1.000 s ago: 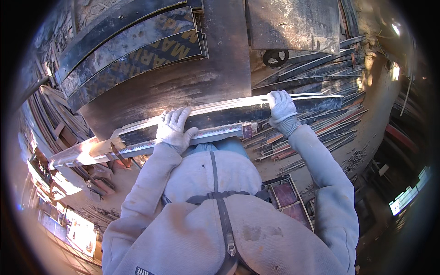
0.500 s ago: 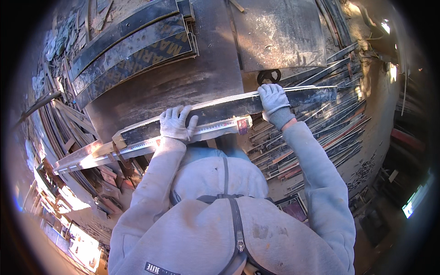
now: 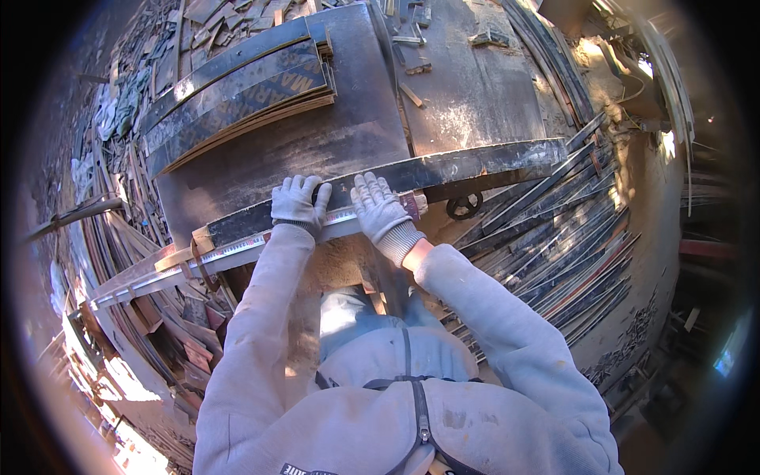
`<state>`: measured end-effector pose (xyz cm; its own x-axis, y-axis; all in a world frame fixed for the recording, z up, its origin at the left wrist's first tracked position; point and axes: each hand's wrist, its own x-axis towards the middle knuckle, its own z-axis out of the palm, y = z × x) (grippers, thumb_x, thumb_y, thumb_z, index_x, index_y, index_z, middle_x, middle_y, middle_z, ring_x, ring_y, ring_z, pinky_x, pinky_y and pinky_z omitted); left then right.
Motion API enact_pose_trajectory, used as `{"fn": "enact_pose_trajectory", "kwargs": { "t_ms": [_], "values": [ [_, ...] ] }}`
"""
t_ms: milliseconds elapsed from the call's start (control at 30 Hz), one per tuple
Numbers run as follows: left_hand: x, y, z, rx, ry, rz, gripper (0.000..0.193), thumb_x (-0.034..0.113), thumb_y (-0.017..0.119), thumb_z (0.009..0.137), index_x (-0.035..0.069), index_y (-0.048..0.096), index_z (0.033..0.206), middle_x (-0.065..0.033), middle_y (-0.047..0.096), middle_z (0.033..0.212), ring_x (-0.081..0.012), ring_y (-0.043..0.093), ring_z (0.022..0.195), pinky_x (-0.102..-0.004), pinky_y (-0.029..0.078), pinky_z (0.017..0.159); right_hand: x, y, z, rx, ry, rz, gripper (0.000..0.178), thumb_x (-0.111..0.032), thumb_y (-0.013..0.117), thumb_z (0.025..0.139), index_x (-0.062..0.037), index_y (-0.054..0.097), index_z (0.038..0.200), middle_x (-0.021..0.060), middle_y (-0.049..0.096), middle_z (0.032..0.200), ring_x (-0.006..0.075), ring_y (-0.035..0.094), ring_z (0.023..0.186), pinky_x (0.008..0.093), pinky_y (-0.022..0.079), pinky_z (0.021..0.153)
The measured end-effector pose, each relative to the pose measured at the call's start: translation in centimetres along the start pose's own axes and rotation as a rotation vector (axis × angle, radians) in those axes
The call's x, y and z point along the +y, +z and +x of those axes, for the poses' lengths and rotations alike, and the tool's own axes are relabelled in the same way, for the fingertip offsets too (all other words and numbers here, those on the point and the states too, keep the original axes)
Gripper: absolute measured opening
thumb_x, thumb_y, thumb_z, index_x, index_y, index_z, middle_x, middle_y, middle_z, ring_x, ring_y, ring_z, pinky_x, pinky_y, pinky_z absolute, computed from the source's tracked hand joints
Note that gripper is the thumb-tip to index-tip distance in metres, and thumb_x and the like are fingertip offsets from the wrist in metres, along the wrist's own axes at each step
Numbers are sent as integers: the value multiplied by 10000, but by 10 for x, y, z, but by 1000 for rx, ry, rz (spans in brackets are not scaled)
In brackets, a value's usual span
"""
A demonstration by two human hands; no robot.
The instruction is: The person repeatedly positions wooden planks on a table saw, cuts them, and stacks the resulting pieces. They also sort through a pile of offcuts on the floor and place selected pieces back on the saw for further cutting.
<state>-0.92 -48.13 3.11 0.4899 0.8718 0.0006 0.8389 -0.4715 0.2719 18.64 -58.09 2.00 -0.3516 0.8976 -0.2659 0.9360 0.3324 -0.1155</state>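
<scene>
A long, dark-faced plywood strip [image 3: 467, 165] lies across in front of me, tight along a pale rail [image 3: 257, 247] marked with a measuring scale. My left hand [image 3: 299, 204], in a whitish work glove, rests on strip and rail with its thumb spread from the fingers. Close beside it, my right hand [image 3: 381, 210], gloved alike, lies flat with fingers stretched over the strip and its palm at the rail. Neither hand is wrapped round anything. A small wooden block [image 3: 203, 239] touches the strip's left end. Fingertip undersides are hidden.
Several plywood strips are stacked [image 3: 245, 107] on the dark tabletop [image 3: 368, 87] beyond. A narrow gap separates it from a second panel [image 3: 475, 95] with wood scraps. Below the strip sits a black handwheel [image 3: 464, 207]. Long offcuts [image 3: 546, 237] pile at right, more at left.
My right hand has slid left along the strip, close to my left hand. Strip, rail and stacked boards have moved forward together past the right panel and handwheel, which now sits on the strip's near side.
</scene>
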Motion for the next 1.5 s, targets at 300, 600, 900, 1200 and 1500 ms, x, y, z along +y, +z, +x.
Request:
{"fn": "enact_pose_trajectory", "kwargs": {
  "t_ms": [300, 600, 900, 1200, 1500],
  "values": [
    [4, -2, 4, 92, -18, 21, 260, 407, 670, 1032, 169, 742, 1108, -103, 728, 1120, -340, 656, 1122, -481, 494, 987, -7, 10, 11, 176, 132, 37, 582, -203, 452, 1080, 77, 454, 1590, 337, 376, 1687, 508, 401, 1553, 625, 319, 1272],
    [5, -6, 5, 13, -74, 39, 315, 455, 622, 1059, 175, 737, 1147, -97, 723, 1182, -323, 640, 1190, -478, 476, 1048, -6, -1, 9, 235, 145, -43, 534, -170, 516, 1053, 55, 523, 1538, 313, 484, 1623, 467, 509, 1490, 571, 419, 1228],
    [0, -2, 7, 13, -69, 100, 345, 468, 582, 1081, 163, 730, 1147, -93, 725, 1182, -313, 640, 1187, -471, 480, 1050, -9, 8, 21, 298, 154, -18, 507, -144, 525, 1038, 88, 546, 1489, 345, 499, 1594, 515, 526, 1456, 609, 424, 1211],
    [-1, -2, 8, 52, -60, 65, 361, 473, 567, 1086, 155, 731, 1134, -107, 732, 1171, -335, 653, 1165, -487, 497, 1019, -9, -23, 24, 7, 174, 0, 557, -192, 422, 1106, 82, 421, 1591, 315, 338, 1715, 497, 373, 1571, 591, 332, 1285],
    [-10, 4, 13, 172, 10, 53, 329, 454, 592, 1078, 162, 743, 1080, -129, 756, 1090, -359, 691, 1066, -494, 527, 950, -9, -27, 34, 62, 234, 76, 563, -200, 432, 1117, 76, 423, 1607, 297, 368, 1710, 488, 392, 1566, 580, 355, 1270]
  ]
}}
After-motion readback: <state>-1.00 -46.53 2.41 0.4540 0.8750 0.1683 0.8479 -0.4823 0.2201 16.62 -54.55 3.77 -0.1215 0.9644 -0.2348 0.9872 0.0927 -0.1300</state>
